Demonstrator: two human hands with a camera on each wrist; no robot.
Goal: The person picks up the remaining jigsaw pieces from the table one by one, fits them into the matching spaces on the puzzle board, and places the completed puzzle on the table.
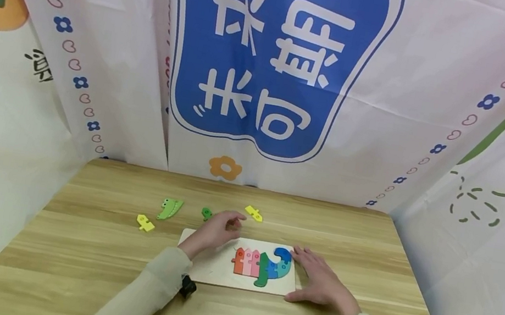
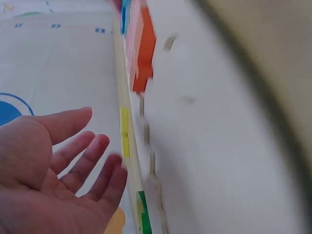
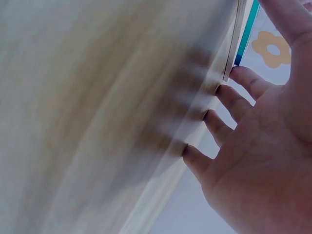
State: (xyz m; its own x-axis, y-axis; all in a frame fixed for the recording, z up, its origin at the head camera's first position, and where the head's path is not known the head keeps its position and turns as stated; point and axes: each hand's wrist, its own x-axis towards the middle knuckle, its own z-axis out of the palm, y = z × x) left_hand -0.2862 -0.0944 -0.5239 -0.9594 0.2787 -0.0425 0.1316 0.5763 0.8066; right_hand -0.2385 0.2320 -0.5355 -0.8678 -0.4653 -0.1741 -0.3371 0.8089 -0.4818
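Note:
A white puzzle board (image 1: 213, 273) lies on the table. Toward its right side sit joined pieces: an orange piece (image 1: 238, 264), two pink ones, a green piece (image 1: 261, 276) and blue pieces (image 1: 283, 267). Over the board's upper left part hovers my left hand (image 1: 215, 231), fingers loosely bent and holding nothing, as the left wrist view also shows. Just beyond it lies a dark green piece (image 1: 206, 213), partly hidden by the hand. My right hand (image 1: 322, 280) is spread at the board's right edge, forefinger at the upper corner and thumb at the lower one.
Loose on the wooden table (image 1: 83, 240) are a yellow piece (image 1: 254, 213) behind the board, another yellow piece (image 1: 145, 223) at left, and a light green crocodile-head piece (image 1: 169, 209). A printed cloth (image 1: 131, 104) hangs behind the table and on both sides.

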